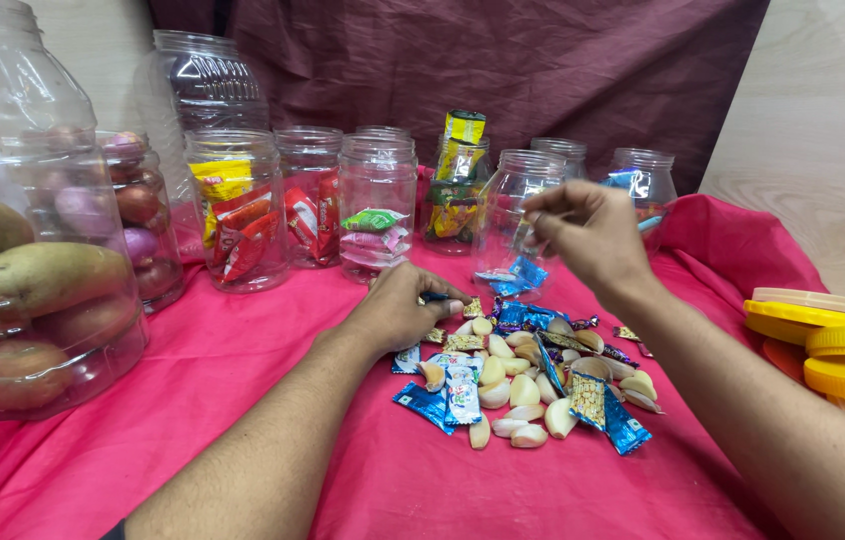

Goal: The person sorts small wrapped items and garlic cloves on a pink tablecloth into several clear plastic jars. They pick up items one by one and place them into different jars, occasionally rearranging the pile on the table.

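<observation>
Left hand (pixel 405 308) pinches a small wrapper in the sweet pile (pixel 528 375); right hand (pixel 583 235) hovers at a clear jar (pixel 521 225)

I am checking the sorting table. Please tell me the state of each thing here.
Left hand: pinching a small wrapper from the pile.
Right hand: raised over an open jar.
Potato jar: nearly full.
Yellow lids: stacked, off jars.
Garlic cloves: loose on cloth.

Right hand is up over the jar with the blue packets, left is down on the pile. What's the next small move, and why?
Probably let the right hand release over the open jar, if it holds anything; its pinched fingers hide that. It hovers at the mouth, and blue packets already lie inside. The left hand rests on the mixed pile, pinching what seems a small blue wrapper.
</observation>
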